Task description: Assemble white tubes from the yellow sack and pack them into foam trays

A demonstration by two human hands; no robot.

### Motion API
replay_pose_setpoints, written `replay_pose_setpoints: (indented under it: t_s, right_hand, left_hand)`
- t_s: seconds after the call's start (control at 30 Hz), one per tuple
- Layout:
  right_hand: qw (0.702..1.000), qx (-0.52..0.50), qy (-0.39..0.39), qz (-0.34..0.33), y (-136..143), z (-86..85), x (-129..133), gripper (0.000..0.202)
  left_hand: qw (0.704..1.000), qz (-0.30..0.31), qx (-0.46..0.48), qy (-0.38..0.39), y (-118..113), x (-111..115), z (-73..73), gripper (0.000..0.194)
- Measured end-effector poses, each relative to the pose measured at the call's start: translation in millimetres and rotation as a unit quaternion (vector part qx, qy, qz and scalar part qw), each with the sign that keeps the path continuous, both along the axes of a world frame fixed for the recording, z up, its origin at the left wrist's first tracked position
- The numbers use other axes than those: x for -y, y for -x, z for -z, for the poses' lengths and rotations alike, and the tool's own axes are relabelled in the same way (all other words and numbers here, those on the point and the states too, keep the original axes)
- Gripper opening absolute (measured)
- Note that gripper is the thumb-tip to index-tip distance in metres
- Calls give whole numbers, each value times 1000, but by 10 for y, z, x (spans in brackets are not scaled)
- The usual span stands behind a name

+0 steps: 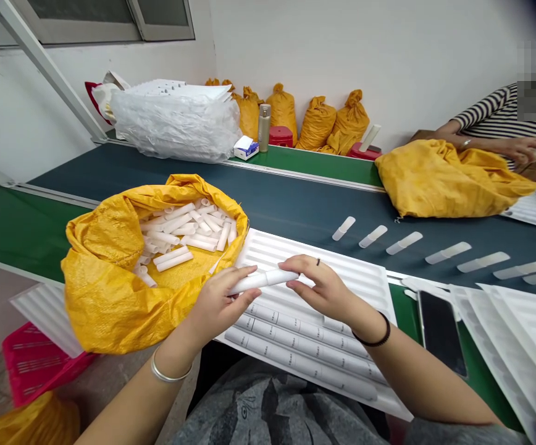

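My left hand [225,300] grips one end of a white plastic tube [249,283], thumb and fingers wrapped round it. At its other end, my right hand [318,283] pinches a white tube section [281,276] that meets the first one in line. Both are held over a white ridged tray [365,272]. Rows of printed white tubes [296,352] lie in the tray's near grooves. Just left of my left hand, an open yellow woven sack [105,296] holds many loose white tubes [198,225].
Translucent tubes [404,243] lie in a row on the dark belt [286,198]. A phone [441,330] and stacked trays [522,346] are at right. Across the belt, a person in a striped sleeve [490,111] sits behind another yellow sack [448,179]. A plastic-wrapped bundle [180,123] stands at the back.
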State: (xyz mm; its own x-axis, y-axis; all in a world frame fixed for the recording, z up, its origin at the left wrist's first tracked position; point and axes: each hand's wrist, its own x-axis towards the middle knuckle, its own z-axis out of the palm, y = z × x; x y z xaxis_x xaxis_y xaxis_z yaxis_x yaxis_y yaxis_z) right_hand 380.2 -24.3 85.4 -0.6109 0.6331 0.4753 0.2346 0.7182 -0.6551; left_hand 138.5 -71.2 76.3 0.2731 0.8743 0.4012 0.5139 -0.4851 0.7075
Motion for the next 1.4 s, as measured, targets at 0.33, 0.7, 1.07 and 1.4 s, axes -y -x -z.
replay_pose_setpoints:
  t_s: [0.33,0.7,1.07,1.4]
  right_hand:
    - [985,150,-84,14,192,184,5,25]
    - [828,316,152,438,-413,569,-1479,23]
    - [854,406,219,242,-744,473,-80,14]
    - [947,153,58,276,-678,675,619,16]
  left_hand:
    - [994,53,-55,77,-89,52,119,55]
    - [828,-341,-360,260,1256,-700,416,35]
    - [977,-177,-86,77,788,-345,274,28]
    - [907,-57,363,206,-139,-108,200,43]
